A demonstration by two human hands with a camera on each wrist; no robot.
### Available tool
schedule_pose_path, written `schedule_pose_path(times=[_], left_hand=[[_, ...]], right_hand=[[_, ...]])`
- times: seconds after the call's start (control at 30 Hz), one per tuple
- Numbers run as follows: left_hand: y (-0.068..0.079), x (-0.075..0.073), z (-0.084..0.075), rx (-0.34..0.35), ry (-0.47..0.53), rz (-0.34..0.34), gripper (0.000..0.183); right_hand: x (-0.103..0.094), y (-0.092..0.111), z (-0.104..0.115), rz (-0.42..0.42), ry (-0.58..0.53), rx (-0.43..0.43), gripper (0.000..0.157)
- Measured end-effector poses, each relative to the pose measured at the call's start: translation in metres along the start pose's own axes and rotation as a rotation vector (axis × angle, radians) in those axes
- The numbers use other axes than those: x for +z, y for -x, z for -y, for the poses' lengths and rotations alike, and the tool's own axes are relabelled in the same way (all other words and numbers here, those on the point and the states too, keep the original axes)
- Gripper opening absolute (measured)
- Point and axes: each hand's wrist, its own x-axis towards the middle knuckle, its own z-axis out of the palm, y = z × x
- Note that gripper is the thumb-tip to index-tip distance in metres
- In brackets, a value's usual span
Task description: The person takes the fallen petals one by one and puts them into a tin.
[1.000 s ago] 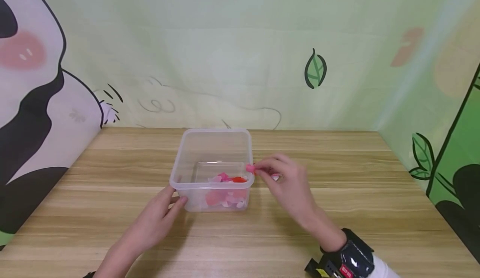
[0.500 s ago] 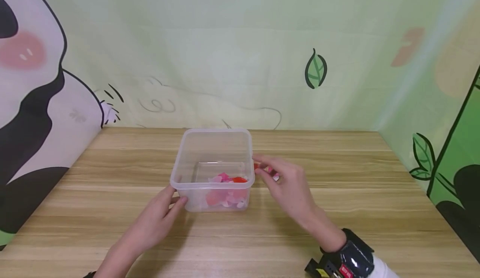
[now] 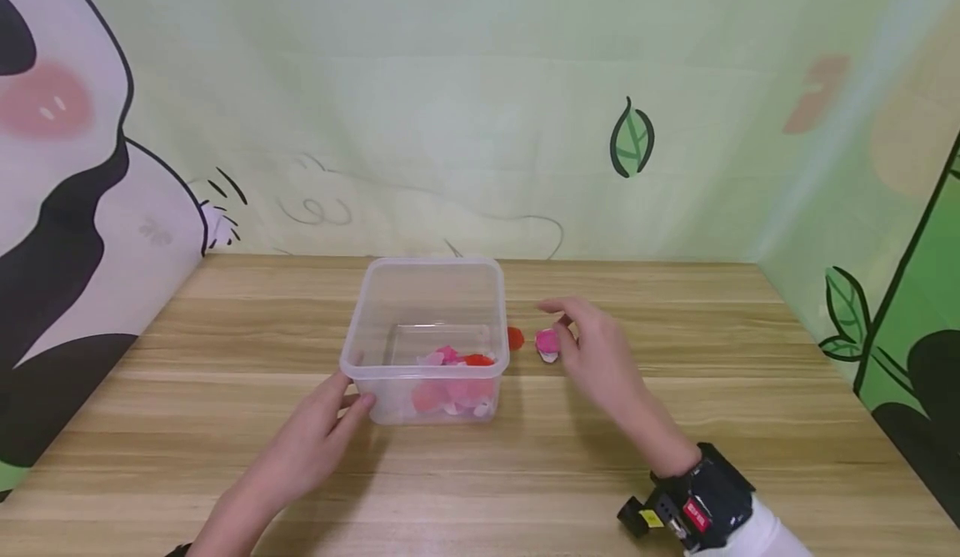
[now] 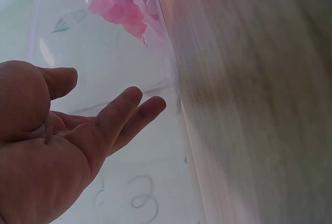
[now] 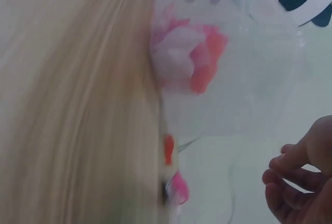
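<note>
A clear plastic box (image 3: 423, 290) without a lid stands on the wooden table. Pink, white and red thin scraps (image 3: 453, 394), perhaps petals or paper, lie in its front right part. My left hand (image 3: 315, 440) touches the box's front left corner; the left wrist view shows its thumb and fingers extended. To the right of the box, my right hand (image 3: 600, 365) has loosely bent fingers with nothing visible in them. By its thumb lies a bright pink piece (image 3: 547, 340) with white under its edge. A red-orange piece (image 3: 516, 338) sits beside the box's right wall.
The wooden table (image 3: 675, 315) runs back to a green printed cloth (image 3: 450, 123) with leaves. A panda print (image 3: 67, 165) is at the left. A black wrist device (image 3: 701, 494) is strapped to my right wrist.
The pink piece that my right fingertips pinched by the box rim is no longer in them. My right hand has moved right, uncovering the red-orange and pink pieces. My left hand stays put.
</note>
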Motion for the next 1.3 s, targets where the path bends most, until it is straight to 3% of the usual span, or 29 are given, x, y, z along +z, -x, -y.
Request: schedule_pose_path(times=[0.2, 0.43, 0.6, 0.83, 1.1, 1.3], left_hand=[[0.0, 0.0, 0.0, -0.004, 0.001, 0.004, 0.05], [0.001, -0.001, 0.0, 0.008, 0.018, 0.008, 0.051], [0.001, -0.001, 0.001, 0.012, 0.013, 0.006, 0.051], [0.0, -0.001, 0.0, 0.001, 0.015, 0.014, 0.052], [0.001, -0.001, 0.001, -0.014, -0.003, 0.013, 0.051], [0.0, -0.002, 0.003, -0.026, -0.017, 0.024, 0.051]], right_hand=[[0.005, -0.002, -0.019, 0.17, 0.13, 0.074, 0.035], [0.011, 0.0, -0.027, 0.371, 0.216, -0.015, 0.029], [0.011, 0.005, -0.029, 0.415, 0.25, -0.084, 0.029], [0.01, 0.008, -0.028, 0.52, 0.277, 0.023, 0.042], [0.011, 0.007, -0.027, 0.525, 0.253, 0.1, 0.024], [0.01, 0.007, -0.023, 0.548, 0.237, 0.17, 0.026]])
